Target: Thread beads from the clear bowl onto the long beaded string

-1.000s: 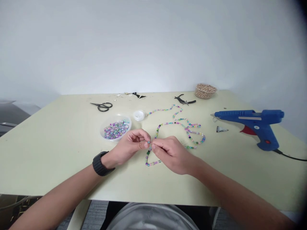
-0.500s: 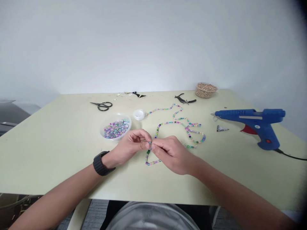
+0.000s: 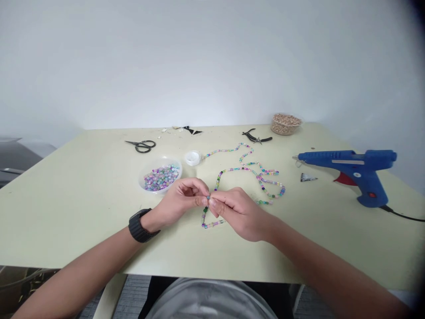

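Right hand [image 3: 244,215], four o'clock from the bead [image 3: 208,197]: fingers pinched together, contents hidden. Left hand [image 3: 177,201], nine o'clock: fingers clamped on bead — probably light, hard, slippery; best gripped by its sides. Beaded strand [image 3: 242,168], mostly one to three o'clock on surface [image 3: 83,190] — likely limp; lift at several points.

The desk [image 3: 66,199] is free at left; a bowl [image 3: 142,173] blocks left of centre, a bead string [image 3: 243,168] the middle, a glue gun [image 3: 360,175] the right.
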Tool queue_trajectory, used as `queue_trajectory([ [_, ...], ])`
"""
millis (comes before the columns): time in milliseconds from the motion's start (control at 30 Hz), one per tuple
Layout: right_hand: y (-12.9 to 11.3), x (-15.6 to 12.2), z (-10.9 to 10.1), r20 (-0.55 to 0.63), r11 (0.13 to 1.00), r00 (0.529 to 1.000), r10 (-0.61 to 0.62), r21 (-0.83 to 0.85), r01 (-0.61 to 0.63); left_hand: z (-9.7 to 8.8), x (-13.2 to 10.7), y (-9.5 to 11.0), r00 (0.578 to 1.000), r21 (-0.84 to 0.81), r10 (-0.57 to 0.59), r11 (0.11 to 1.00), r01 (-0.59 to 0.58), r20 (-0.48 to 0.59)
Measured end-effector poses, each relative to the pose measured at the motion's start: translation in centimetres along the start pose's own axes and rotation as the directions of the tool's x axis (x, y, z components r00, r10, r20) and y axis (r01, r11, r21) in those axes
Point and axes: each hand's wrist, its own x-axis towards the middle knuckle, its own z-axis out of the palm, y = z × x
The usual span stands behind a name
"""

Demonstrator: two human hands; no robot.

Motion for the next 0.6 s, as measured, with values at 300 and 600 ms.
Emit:
queue_trajectory([
  [300,0.09,0.03,-0.03,0.008,1.0,1.0,0.017,0.001,-0.017,0.26,-0.13,0.08,0.998,-0.045,0.007,0.999,-0.005,0.06],
  [600,0.09,0.03,-0.07,0.015,0.999,0.999,0.04,-0.004,-0.04,0.2,-0.16,0.46,0.995,0.023,0.017,1.0,-0.02,0.096],
])
